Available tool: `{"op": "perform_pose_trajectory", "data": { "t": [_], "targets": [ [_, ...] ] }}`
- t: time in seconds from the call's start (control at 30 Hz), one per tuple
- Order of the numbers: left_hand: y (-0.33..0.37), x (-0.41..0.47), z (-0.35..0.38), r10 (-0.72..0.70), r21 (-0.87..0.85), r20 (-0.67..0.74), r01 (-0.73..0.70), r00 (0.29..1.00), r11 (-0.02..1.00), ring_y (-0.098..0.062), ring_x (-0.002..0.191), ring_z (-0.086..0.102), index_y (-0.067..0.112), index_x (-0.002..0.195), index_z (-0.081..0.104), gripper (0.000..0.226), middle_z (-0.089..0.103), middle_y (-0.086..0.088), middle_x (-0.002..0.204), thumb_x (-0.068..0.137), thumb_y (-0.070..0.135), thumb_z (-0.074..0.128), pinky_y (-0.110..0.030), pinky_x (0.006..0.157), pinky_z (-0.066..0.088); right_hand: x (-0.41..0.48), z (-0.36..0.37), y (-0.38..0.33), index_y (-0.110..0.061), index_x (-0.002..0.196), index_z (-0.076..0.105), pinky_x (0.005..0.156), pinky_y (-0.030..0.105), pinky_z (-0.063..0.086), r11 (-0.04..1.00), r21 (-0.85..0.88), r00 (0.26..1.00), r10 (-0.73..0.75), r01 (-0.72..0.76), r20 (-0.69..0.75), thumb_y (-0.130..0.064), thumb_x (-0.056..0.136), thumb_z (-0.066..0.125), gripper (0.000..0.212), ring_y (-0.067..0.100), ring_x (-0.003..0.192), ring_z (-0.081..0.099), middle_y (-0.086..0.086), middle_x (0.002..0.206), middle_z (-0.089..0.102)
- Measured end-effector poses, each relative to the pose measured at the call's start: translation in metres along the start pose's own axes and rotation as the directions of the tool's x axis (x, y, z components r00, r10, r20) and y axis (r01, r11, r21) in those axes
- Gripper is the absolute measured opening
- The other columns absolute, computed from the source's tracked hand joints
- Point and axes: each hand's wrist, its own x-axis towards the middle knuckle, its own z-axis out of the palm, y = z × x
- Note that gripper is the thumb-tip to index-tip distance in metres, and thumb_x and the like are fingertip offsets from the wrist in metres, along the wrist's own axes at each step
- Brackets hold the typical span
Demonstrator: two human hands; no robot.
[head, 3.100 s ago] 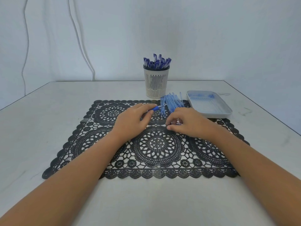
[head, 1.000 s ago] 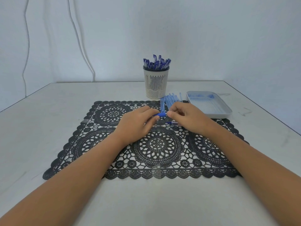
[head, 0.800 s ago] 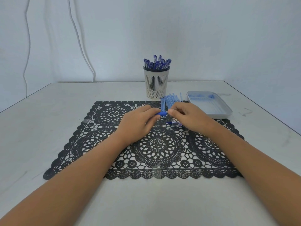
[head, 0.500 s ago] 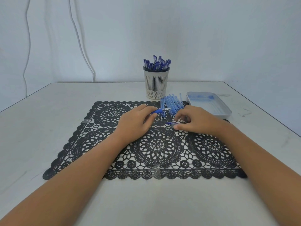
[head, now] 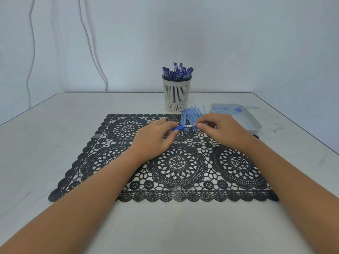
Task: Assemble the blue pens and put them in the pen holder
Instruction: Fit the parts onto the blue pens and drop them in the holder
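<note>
Left hand (head: 154, 139) pinches a blue pen (head: 178, 127); right hand (head: 224, 132) pinches a clear part (head: 194, 124) at its tip. Loose refills (head: 191, 114) lie just beyond both hands.

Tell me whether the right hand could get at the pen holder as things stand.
Probably yes. The pen holder stands beyond the right hand, with only the low pile of blue tubes lying between, which it could pass over. That hand is pinching a small part at the pen tip, though.
</note>
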Motion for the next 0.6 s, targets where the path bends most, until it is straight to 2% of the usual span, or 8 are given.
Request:
{"op": "perform_pose_trajectory", "data": {
  "t": [0.1,0.17,0.3,0.4,0.5,0.6],
  "targets": [
    [0.001,0.0,0.001,0.031,0.0,-0.011,-0.031,0.999,1.0,-0.002,0.069,0.045,0.021,0.109,0.064,0.03,0.058,0.01,0.081,0.091,0.036,0.045,-0.01,0.05,0.026,0.0,0.005,-0.003,-0.023,0.099,0.067,0.062,0.008,0.034,0.999,0.035,1.0,0.0,-0.001,0.025,-0.026,0.092,0.054,0.015,-0.001,0.073,0.051,-0.011,0.085,0.061],
    [0.003,0.0,0.001,0.067,0.024,-0.023,-0.066,0.997,0.998,-0.002,0.067,0.047,0.02,0.107,0.065,0.035,0.059,0.01,0.08,0.091,0.039,0.04,-0.008,0.049,0.024,0.0,0.011,-0.006,-0.029,0.09,0.061,0.06,0.01,0.036,0.996,0.089,0.999,-0.003,-0.001,0.048,-0.026,0.093,0.051,0.011,0.004,0.068,0.054,-0.01,0.077,0.062],
    [0.004,-0.002,0.0,0.099,0.063,-0.064,-0.095,0.993,0.993,-0.011,0.064,0.058,0.018,0.101,0.066,0.037,0.063,0.007,0.078,0.092,0.037,0.037,-0.013,0.045,0.027,0.003,0.021,-0.011,-0.029,0.087,0.056,0.056,0.008,0.038,0.983,0.185,0.999,-0.001,-0.005,0.034,-0.023,0.095,0.047,0.014,-0.004,0.055,0.052,-0.01,0.065,0.06],
    [0.003,-0.003,0.001,0.081,-0.005,-0.062,-0.081,0.995,0.997,-0.01,0.063,0.056,0.017,0.102,0.066,0.04,0.064,0.007,0.079,0.092,0.039,0.034,-0.013,0.047,0.029,0.003,0.023,-0.013,-0.027,0.088,0.058,0.054,0.008,0.037,0.972,0.232,1.0,-0.024,0.02,0.012,-0.022,0.095,0.047,0.014,-0.002,0.053,0.049,-0.01,0.062,0.058],
    [0.002,-0.002,0.002,0.043,-0.084,0.007,-0.043,0.999,0.996,-0.007,0.06,0.051,0.018,0.101,0.065,0.048,0.061,0.009,0.073,0.09,0.045,0.027,-0.016,0.047,0.03,0.002,0.025,-0.014,-0.027,0.091,0.059,0.054,0.011,0.037,0.971,0.235,0.998,-0.056,0.051,0.016,-0.022,0.096,0.047,0.014,0.0,0.052,0.046,-0.01,0.062,0.057],
    [0.0,-0.001,0.002,0.012,-0.112,0.042,-0.007,0.999,0.994,-0.009,0.06,0.052,0.019,0.097,0.064,0.046,0.054,0.013,0.067,0.091,0.047,0.028,-0.023,0.049,0.034,0.001,0.027,-0.013,-0.029,0.09,0.057,0.058,0.019,0.041,0.971,0.236,0.999,-0.051,0.047,0.011,-0.023,0.096,0.047,0.013,0.009,0.058,0.051,-0.01,0.062,0.057]
  ]
}}
